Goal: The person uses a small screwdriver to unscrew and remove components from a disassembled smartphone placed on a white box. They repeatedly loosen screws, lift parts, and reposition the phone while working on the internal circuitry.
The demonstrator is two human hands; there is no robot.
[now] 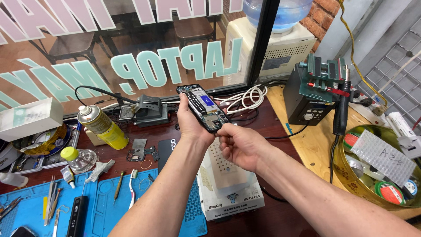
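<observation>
An opened smartphone, back cover off with its circuit board and battery showing, is held up over the workbench. My left hand grips it from behind and along its left side. At the phone's lower end my right hand pinches with fingertips against the bottom edge of the board. Both hands hover above a white heating plate box. A dark phone back cover lies on the table just below my left wrist.
A blue work mat with tweezers, a brush and screwdrivers lies at front left. A yellow spray can, small bottle, hot-air station, white cable coil and round tin of tape rolls surround the spot.
</observation>
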